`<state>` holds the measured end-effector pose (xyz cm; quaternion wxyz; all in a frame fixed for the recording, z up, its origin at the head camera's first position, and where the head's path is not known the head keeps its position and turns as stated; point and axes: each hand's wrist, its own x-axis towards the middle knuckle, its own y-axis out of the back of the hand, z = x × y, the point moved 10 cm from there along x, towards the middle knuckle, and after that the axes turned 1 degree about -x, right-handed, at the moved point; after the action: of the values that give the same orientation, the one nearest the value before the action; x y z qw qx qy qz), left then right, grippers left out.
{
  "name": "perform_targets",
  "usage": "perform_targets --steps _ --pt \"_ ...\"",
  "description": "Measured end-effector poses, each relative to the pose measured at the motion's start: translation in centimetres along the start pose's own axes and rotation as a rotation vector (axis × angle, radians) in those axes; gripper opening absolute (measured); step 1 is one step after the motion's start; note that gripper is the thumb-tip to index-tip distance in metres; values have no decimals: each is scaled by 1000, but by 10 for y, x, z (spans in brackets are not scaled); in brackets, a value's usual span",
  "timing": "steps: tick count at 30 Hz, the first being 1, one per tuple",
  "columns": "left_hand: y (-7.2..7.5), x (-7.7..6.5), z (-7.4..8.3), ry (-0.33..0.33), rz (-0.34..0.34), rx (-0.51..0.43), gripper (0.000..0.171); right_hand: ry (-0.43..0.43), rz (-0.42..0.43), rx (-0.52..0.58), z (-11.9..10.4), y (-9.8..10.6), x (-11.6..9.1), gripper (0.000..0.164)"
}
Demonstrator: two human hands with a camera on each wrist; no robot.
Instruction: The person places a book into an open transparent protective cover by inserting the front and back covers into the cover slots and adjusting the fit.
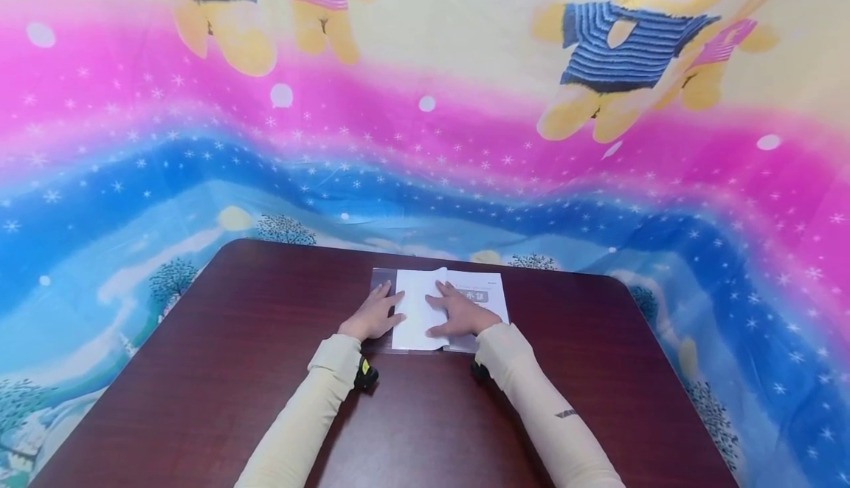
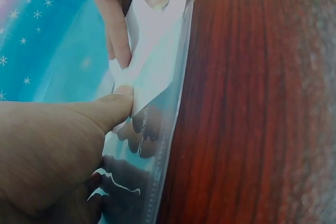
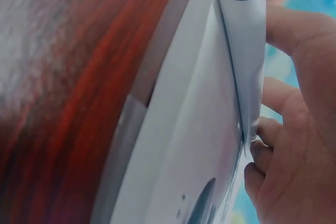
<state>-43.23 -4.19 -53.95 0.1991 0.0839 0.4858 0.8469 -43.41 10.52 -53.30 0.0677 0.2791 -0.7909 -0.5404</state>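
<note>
A book with a white cover (image 1: 417,329) lies at the far side of the table, on a clear plastic sheet (image 1: 382,277). Its right part shows a printed page (image 1: 493,289) with a grey label. My left hand (image 1: 372,317) rests on the plastic at the left, fingers spread, with its thumb (image 2: 118,106) touching the white cover's edge. Over the white cover lies my right hand (image 1: 463,314), fingers spread and pressing near the fold. In the right wrist view the cover's edge (image 3: 247,51) curls upward beside the right fingers, showing green inside.
The dark red-brown wooden table (image 1: 265,325) has rounded far corners. Behind it hangs a colourful cloth (image 1: 425,141) with bears and snowflakes. Black wrist cameras (image 1: 366,376) sit under both pale sleeves (image 1: 299,414).
</note>
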Motion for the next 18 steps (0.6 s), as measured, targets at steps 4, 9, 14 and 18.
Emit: perform_targets --steps 4,9,14,18 --pt "-1 1 1 -15 3 15 58 -9 -8 -9 0 -2 2 84" --pt "0 2 1 -20 6 5 58 -19 -21 -20 2 -5 5 84" --pt "1 1 0 -21 3 6 58 -6 -22 -8 0 -6 7 85" --pt "1 0 1 -23 -1 14 58 -2 -26 -23 -1 -7 6 85"
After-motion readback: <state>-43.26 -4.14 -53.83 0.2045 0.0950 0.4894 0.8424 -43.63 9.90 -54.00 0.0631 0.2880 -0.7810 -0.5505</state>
